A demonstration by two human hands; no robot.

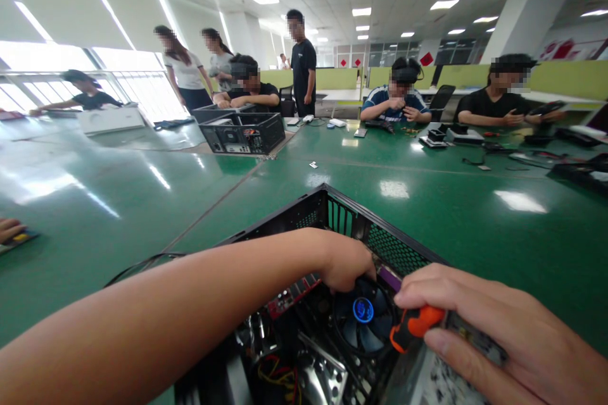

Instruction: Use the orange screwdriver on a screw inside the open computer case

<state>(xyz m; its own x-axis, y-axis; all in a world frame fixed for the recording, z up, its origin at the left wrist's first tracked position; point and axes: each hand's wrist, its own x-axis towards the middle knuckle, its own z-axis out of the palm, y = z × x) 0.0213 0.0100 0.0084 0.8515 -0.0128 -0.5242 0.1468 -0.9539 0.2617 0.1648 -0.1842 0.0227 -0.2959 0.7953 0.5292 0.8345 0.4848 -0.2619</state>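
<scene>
An open black computer case [280,223] lies in front of me on the green table. My left hand [349,262] reaches down into it, fingers curled at the upper edge of a cooling fan [380,319] with a blue-lit hub. Its fingertips are hidden, so I cannot tell what they grip. In my right hand [479,310], over the case's right side, is a screwdriver with an orange and black handle [418,324]; its shaft is out of sight. A red circuit board [292,296], coloured cables [278,372] and a silver metal bracket [327,376] show inside the case.
Another open computer case [242,134] stands across the table. Several people sit or stand around. Electronic parts [434,138] and cables lie at the far right. A small white piece [313,165] is beyond my case. Someone else's hand [10,229] rests at the left edge.
</scene>
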